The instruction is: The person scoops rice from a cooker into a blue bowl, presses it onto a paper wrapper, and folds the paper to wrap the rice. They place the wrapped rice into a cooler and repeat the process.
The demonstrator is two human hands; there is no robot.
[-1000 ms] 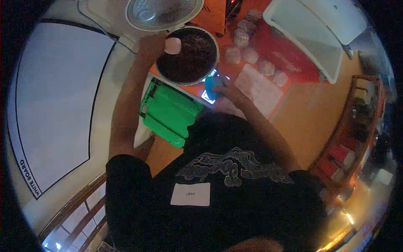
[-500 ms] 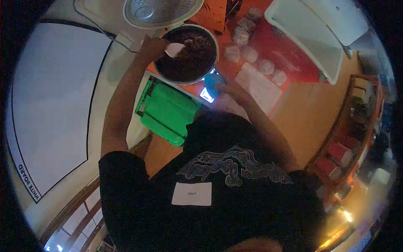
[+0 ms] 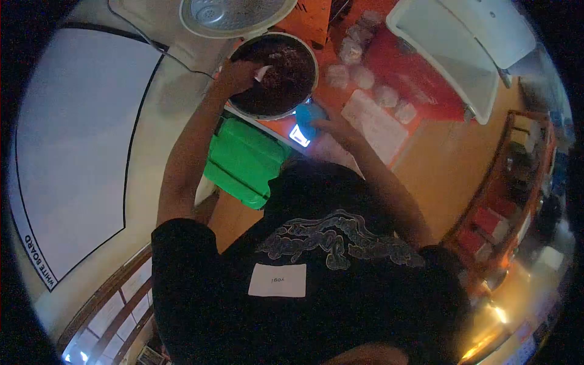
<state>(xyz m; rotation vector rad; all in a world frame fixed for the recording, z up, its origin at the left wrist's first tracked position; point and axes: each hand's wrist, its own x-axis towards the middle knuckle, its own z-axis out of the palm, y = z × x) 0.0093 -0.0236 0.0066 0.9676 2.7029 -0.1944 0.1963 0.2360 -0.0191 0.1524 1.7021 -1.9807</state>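
My left hand (image 3: 241, 76) reaches over the left side of a large round pot (image 3: 316, 67). Its fingers are closed on a pale scoop-like tool (image 3: 261, 73), whose edge dips toward the dark brown, crumbly contents (image 3: 286, 79). Just right of the pot's near rim, my right hand (image 3: 331, 126) grips a small blue cup (image 3: 309, 118). Below that cup glows a bright display (image 3: 299, 135).
A metal lid (image 3: 237, 15) lies beyond the pot. Several wrapped round lumps (image 3: 362, 76) sit on the red surface, near a pale board (image 3: 377, 125). White tubs (image 3: 447, 52) stand at far right; a green bin (image 3: 243, 161) is below the pot.
My left hand has moved right and slightly down, further over the pot, and the pale tool has turned so less of it shows. My right hand stays almost in place with the blue cup.
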